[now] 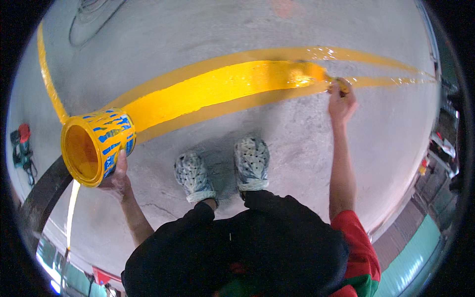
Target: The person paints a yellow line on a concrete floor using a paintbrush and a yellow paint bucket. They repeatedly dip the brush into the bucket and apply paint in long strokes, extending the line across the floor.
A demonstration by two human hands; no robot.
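Observation:
My left hand [118, 182] grips a paint bucket [118, 129] from below and the side. Yellow drips run over its blue and white outside, and its mouth tilts toward the lower left, showing a yellow-coated inside. On the right, my right hand [342, 101] is closed round the handle of a paintbrush [332, 85], partly smeared by motion. The bristles touch the floor at the right end of a wet, bright yellow stripe [213, 88]. That fresh paint lies between two duller masking-tape-like yellow bands [198, 119], which run on to the right with bare grey floor between them.
My feet in spotted, plastic-covered clogs [252, 161] stand on the grey floor [307, 163] just below the stripe. A thin yellow line [49, 84] crosses at left. Beyond it lies a green and red power tool [23, 148]. A dark cable [81, 39] curls at top left.

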